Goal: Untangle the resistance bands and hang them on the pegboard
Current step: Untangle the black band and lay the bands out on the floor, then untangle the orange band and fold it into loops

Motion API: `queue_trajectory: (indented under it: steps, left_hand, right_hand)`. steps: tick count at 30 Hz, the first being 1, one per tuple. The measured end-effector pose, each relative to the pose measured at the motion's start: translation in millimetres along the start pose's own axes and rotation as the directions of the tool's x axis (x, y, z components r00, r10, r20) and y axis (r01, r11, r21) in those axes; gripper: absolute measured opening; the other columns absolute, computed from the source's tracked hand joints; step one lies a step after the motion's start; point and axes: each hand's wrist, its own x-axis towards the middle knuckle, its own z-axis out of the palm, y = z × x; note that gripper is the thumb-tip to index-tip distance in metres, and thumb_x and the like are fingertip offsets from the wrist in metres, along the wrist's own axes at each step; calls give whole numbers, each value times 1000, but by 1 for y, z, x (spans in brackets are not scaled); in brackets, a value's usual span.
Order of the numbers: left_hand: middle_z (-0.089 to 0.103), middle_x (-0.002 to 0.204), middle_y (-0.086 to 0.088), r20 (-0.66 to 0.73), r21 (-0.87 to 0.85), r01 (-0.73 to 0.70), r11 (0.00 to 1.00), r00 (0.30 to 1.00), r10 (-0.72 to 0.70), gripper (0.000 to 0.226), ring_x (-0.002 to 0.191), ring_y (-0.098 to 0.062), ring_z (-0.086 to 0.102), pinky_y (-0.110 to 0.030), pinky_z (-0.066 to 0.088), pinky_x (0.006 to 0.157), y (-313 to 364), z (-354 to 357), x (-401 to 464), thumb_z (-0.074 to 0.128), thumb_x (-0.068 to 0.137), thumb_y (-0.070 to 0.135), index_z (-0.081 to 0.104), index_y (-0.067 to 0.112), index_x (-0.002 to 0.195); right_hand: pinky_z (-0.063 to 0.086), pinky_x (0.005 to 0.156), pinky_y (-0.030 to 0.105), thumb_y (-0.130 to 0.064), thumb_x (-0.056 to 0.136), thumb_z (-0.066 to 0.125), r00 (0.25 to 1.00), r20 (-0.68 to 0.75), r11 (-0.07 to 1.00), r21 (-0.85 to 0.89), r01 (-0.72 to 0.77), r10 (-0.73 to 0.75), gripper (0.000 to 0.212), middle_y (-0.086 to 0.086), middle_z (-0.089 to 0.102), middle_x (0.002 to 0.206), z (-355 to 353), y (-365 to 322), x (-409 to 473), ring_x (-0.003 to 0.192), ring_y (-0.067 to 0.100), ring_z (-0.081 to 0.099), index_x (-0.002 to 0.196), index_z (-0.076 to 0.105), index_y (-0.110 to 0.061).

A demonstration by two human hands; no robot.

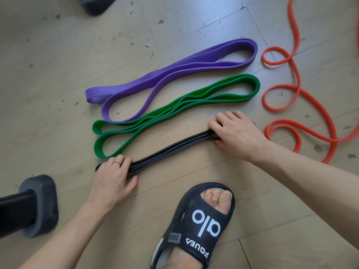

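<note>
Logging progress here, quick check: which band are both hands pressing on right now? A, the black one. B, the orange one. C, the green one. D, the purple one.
A: the left hand and right hand each cover one end of the folded black band on the floor.

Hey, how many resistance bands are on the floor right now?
4: purple band farthest away, green band next, black band nearest under both hands, orange band looped at right, running out of frame.
</note>
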Motion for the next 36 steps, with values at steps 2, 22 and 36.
queue_trajectory:
  steps: [2, 22, 36]
  left_hand:
    - [58, 93, -12, 8, 12, 7, 1000, 1000, -7, 49, 84, -37, 60, -45, 51, 72, -3, -1, -2, 50, 77, 45, 62, 8, 107]
    - [64, 117, -16, -86, 19, -181, 983, 980, 182, 84, 101, -35, 65, -43, 55, 88, 82, -37, 47, 85, 67, 47, 58, 2, 132]
    - [53, 141, -14, -166, 34, -507, 861, 847, 505, 95, 127, -32, 54, -41, 43, 109, 192, -89, 107, 72, 76, 53, 37, 9, 152]
  right_hand:
    - [46, 86, 47, -39, 78, 76, 999, 31, 1000, -4, -5, 5, 46, 10, 55, 102, -3, 3, -1, 94, 33, 57, 111, 58, -13]
    - [27, 119, 50, -69, 74, 66, 988, 155, 998, 66, -20, 10, 105, 12, 44, 141, -7, 17, -22, 132, 32, 44, 156, 28, -16]
    - [37, 97, 41, -29, 89, 42, 840, 192, 838, 114, -533, 508, 36, 11, 61, 118, -8, 59, -94, 114, 33, 55, 119, 58, -16]
